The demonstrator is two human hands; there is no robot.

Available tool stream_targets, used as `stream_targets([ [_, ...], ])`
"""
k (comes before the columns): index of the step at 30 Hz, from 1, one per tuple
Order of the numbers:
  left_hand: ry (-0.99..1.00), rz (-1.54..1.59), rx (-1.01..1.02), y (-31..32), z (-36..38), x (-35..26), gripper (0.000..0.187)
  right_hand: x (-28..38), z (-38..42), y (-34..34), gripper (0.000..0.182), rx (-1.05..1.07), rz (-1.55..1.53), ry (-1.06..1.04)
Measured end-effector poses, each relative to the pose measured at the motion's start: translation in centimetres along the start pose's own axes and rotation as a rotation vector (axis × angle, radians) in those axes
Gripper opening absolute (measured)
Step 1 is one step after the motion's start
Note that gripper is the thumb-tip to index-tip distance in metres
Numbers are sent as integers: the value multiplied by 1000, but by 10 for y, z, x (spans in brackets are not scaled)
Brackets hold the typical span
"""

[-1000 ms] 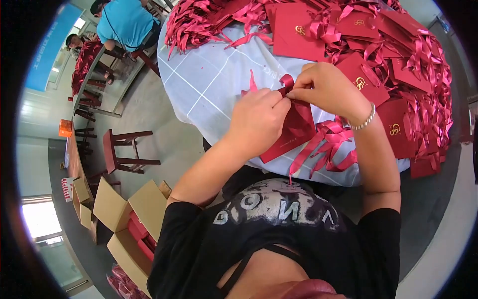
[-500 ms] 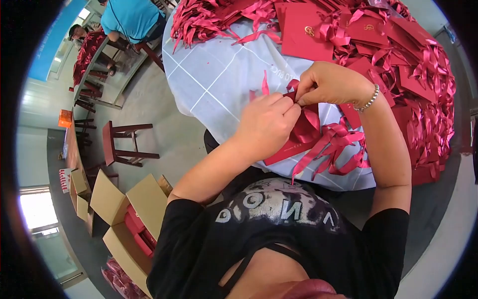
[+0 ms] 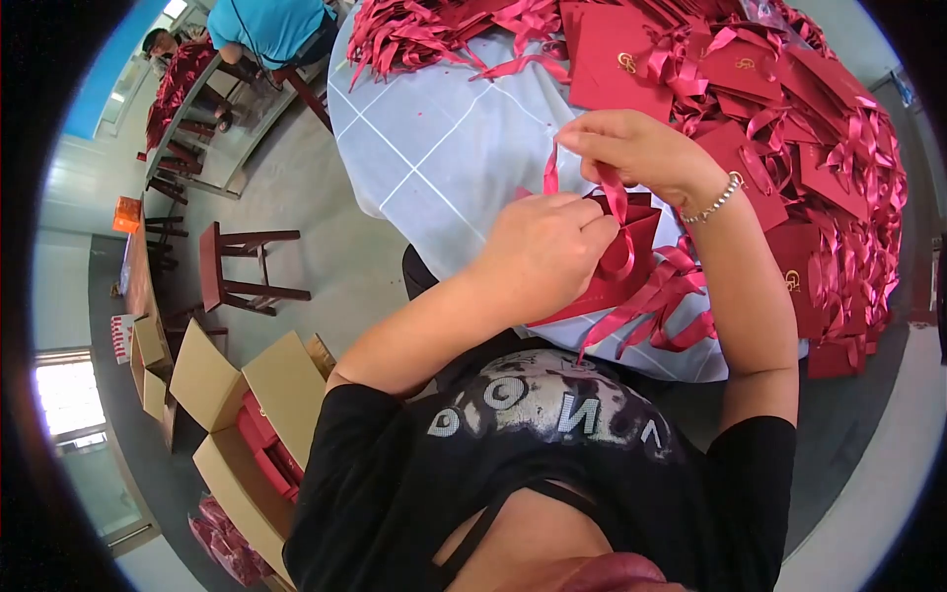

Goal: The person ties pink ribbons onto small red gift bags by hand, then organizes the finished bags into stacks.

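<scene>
Both hands are working one red card at the table's near edge. My left hand [image 3: 547, 252] is curling shut over the card [image 3: 623, 259], pressing it down on the cloth, fingers closed against the ribbon where it meets the card. My right hand [image 3: 636, 148] is pinching the ribbon [image 3: 614, 192] between thumb and fingertips, lifting a loop just above the card. That ribbon is shiny satin, narrow and flat; the card is matte, stiff paper. Loose ribbon tails [image 3: 656, 306] are spilling beside it. I am wearing a beaded bracelet [image 3: 717, 200]. Beyond, a pile [image 3: 789, 109] of gold-stamped red cards is covering the pale gridded cloth [image 3: 434, 148]. On the floor, an open cardboard box [image 3: 252, 424] is holding red items.
</scene>
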State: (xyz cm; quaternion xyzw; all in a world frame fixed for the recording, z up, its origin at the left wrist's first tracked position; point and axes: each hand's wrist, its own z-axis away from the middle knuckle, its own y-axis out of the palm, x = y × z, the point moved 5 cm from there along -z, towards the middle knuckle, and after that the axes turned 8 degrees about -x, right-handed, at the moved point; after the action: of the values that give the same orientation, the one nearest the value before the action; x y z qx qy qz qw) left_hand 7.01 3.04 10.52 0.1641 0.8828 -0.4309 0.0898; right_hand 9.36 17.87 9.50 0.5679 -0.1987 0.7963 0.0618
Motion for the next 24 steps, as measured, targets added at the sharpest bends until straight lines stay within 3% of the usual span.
stream_targets([
  [3,5,4,17,2,-1,-1,15,-10,-23,6,35,111,191,-11],
  [6,-44,68,78,1,-5,0,10,-2,-21,13,37,50,158,-133],
  [9,-150,233,114,-2,-5,9,12,-18,-49,-17,38,-220,204,-124],
  [11,-167,294,51,-2,-11,23,14,-31,-52,-17,36,-230,118,-128],
  [13,-305,456,111,4,-10,29,15,-25,-45,-18,32,-236,87,-91],
  [17,-445,478,126,2,-8,42,14,-10,-30,-35,41,-525,8,-356],
  [20,-589,487,-72,-16,-9,64,14,-4,-2,-62,46,-727,10,-345],
  [24,-617,404,-187,-25,-14,83,15,-12,40,-53,37,-285,227,-140],
])
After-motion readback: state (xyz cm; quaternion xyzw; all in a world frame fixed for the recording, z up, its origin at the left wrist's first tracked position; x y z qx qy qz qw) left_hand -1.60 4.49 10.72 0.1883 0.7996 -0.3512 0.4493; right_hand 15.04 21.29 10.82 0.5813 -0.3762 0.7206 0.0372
